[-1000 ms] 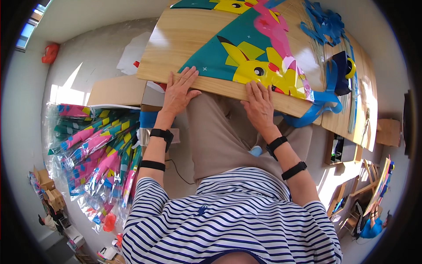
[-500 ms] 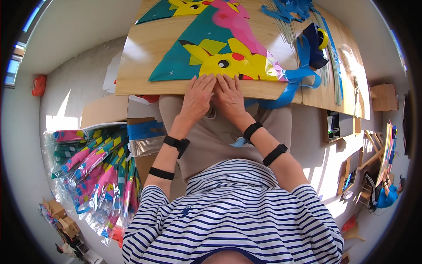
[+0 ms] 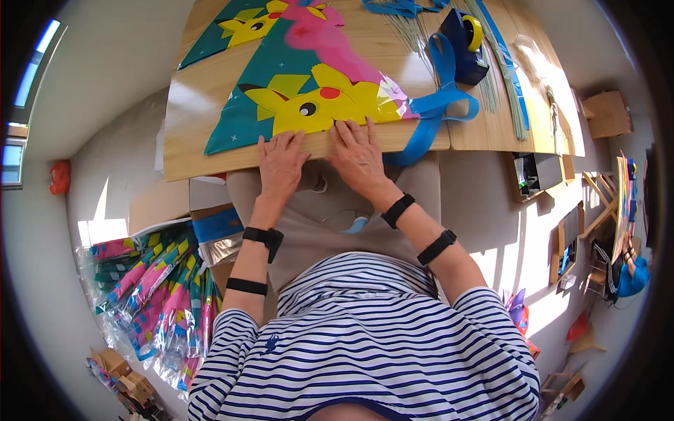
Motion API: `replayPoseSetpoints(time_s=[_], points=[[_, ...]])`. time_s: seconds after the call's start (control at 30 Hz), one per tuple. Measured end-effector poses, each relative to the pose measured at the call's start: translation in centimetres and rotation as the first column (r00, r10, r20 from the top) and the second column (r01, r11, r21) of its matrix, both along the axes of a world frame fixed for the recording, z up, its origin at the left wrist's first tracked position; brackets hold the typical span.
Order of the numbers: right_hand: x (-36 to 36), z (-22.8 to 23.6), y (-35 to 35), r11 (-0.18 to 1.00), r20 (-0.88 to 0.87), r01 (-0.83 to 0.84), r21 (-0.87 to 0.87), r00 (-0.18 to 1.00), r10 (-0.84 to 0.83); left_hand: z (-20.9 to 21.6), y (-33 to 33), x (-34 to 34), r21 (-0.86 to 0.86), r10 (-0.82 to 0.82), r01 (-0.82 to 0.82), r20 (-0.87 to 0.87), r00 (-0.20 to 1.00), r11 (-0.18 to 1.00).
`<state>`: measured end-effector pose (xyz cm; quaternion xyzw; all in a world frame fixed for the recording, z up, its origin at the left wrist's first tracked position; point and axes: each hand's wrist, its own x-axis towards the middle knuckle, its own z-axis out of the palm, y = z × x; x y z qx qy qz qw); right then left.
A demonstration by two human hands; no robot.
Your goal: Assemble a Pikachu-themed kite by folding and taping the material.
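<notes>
Now both hands lie flat, fingers spread, at the near edge of the wooden counter [image 3: 210, 158], and neither one grips anything. The left hand [image 3: 281, 165] presses on the counter wood just below the lower edge of a teal kite [image 3: 242, 119] with a yellow cartoon figure; its fingertips reach the kite's border. The right hand [image 3: 358, 154] rests just beside it, fingers on the yellow part of the same kite, palm over the counter edge. The kite lies flat near the near edge, its point going to the far side, where the picture cuts it off. A second kite [image 3: 239, 28] of the same colours is at the far left corner, only partly in view. A blue ribbon tail [image 3: 435, 105] loops from the kite's right side and hangs over the near edge. A blue tape dispenser [image 3: 463, 42] stands toward the far right, beside thin green sticks [image 3: 502, 70]. On the floor at the left, packed kites [image 3: 151, 295] in clear bags lie in a pile. What lies under the counter is hidden.
</notes>
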<state>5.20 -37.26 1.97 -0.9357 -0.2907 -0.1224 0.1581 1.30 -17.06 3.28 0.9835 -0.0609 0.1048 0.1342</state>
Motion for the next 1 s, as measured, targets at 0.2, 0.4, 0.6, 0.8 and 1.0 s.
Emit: replayPoseSetpoints(time_s=[0.2, 0.4, 0.6, 0.8, 1.0], points=[[0.5, 0.0, -4.2, 0.996, 0.017, 0.074, -0.053, 0.997, -0.073, -0.2, -0.4, 0.0, 0.061, 0.024, -0.024, -0.003, 1.0, 0.998], [0.8, 0.3, -7.6, 0.981, 0.039, 0.179, -0.076, 0.984, -0.176, 0.0, -0.7, 0.0, 0.055, 0.05, -0.048, -0.034, 0.998, 0.997], [1.4, 0.9, -10.2, 0.954, 0.062, 0.283, -0.102, 0.958, -0.278, 0.0, -0.7, 0.0, 0.05, 0.071, -0.068, -0.05, 0.996, 0.996], [2.6, 1.4, -14.6, 0.876, -0.058, 0.463, 0.138, 0.886, -0.459, -0.2, -0.7, 0.1, 0.058, 0.074, -0.07, -0.059, 0.996, 0.996], [4.6, 2.4, -15.3, 0.157, -0.788, 0.795, 0.586, 0.604, -0.122, -0.1, -0.9, 0.1, 0.032, 0.083, -0.081, -0.069, 0.994, 0.996]])
